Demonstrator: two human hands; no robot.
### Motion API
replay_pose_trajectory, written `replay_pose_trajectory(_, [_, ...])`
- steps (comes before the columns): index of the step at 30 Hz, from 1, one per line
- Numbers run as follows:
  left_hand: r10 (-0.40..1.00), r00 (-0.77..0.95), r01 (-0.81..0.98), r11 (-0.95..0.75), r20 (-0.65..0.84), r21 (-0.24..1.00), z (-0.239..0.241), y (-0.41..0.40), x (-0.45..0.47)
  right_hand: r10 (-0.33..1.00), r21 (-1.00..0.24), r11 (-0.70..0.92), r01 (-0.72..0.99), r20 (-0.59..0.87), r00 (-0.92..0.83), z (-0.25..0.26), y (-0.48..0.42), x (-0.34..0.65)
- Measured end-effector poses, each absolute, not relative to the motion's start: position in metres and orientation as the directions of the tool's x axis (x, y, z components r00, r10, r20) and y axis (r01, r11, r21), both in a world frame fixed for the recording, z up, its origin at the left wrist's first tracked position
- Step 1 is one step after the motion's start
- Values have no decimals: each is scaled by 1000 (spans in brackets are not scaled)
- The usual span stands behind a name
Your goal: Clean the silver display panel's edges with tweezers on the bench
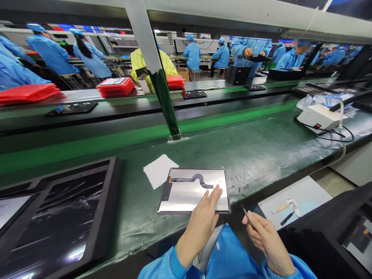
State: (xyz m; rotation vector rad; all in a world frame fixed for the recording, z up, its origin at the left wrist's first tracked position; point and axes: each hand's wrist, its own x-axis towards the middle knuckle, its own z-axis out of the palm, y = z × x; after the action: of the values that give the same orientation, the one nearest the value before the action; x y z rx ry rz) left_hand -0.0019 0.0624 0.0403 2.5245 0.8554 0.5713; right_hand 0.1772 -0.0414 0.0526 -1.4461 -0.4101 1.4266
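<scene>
A silver rectangular panel (186,193) lies flat on the green bench, with a dark flex cable (193,179) running across its upper part. My left hand (203,219) rests flat on the panel's near right area, fingers stretched out together, fingertips close to the cable's end. My right hand (266,238) hovers off the bench edge to the right, closed on thin tweezers (248,217) whose tip points up and left toward the panel's corner. A white paper sheet (159,170) lies just left of the panel, partly under it.
A black foam tray (58,217) fills the near left. A white box with cables (318,116) sits at the right. A green post (165,100) stands behind the panel. A conveyor carries dark panels and red stacks (116,87). Several people in blue coats work beyond. A low side table (293,197) holds small tools.
</scene>
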Motion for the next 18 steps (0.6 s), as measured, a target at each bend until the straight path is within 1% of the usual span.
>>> replay_pose_trajectory(13, [616, 732, 454, -760, 292, 464, 36, 62, -2, 802, -836, -404, -372, -519, 295, 59, -46, 190])
replay_pose_trajectory(18, [607, 733, 442, -768, 307, 463, 34, 63, -3, 794, -851, -372, -370, -498, 348, 66, -48, 191])
